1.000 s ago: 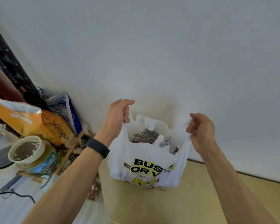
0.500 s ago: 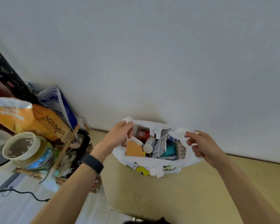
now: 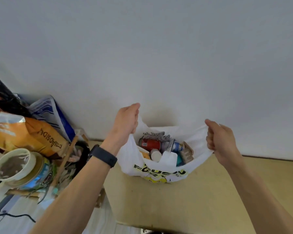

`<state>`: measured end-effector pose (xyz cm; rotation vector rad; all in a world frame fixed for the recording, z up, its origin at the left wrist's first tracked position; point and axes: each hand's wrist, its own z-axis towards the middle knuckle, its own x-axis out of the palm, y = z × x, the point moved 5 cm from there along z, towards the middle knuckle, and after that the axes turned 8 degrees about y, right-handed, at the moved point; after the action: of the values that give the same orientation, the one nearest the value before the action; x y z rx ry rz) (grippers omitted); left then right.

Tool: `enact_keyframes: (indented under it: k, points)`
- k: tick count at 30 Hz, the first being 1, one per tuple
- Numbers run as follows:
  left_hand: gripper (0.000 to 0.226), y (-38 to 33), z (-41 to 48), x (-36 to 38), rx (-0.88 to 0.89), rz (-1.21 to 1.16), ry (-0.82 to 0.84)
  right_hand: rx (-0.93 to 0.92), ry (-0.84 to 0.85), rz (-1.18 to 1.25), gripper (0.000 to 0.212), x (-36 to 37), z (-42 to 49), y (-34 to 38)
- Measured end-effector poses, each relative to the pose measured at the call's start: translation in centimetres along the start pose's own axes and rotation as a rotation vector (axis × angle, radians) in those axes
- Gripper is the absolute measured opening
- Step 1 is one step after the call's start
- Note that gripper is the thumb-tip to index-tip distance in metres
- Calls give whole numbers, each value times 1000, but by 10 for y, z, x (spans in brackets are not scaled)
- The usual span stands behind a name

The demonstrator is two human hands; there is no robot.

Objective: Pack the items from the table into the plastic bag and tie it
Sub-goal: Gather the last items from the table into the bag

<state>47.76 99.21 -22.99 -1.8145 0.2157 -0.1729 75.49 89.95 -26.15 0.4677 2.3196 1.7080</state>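
A white plastic bag (image 3: 135, 161) with black and yellow print stands on the beige table (image 3: 184, 203) by the wall, its mouth held wide. My left hand (image 3: 126, 120) grips the bag's left handle and my right hand (image 3: 218, 139) grips the right handle, both raised above the tabletop. Inside the bag lie a red can (image 3: 150, 144), a white-capped bottle (image 3: 156, 155), a blue and white tube (image 3: 177, 146), a patterned cloth (image 3: 155, 135) and other small items, partly hidden by the bag's front wall.
Left of the table a wooden rack holds an orange sack (image 3: 32, 134), a blue and white bag (image 3: 52, 112), and a cream bowl (image 3: 13, 163) on a round tin (image 3: 39, 176). A black cable (image 3: 15, 216) lies on the white floor. A plain wall stands behind.
Both hands rose and spread apart, pulling the bag's handles up and its mouth wider; half a second ago the bag sat slumped lower with my hands at its rim.
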Motion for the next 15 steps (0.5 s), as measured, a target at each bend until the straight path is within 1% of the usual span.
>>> enact_keyframes:
  k: [5,7,11,15]
  points:
    - [47,-17,15,38,-6,126,152,-6,-78,-107,36,-11,-14,10]
    - [47,-17,11,49,-19,110,206,2,-121,-125,35,-28,-27,9]
    - [47,-23,-5,81,-20,113,330,5,-230,-111,30,-66,-62,10]
    - [47,-41,-30,142,21,127,476,-29,-394,-33,33,-115,-113,21]
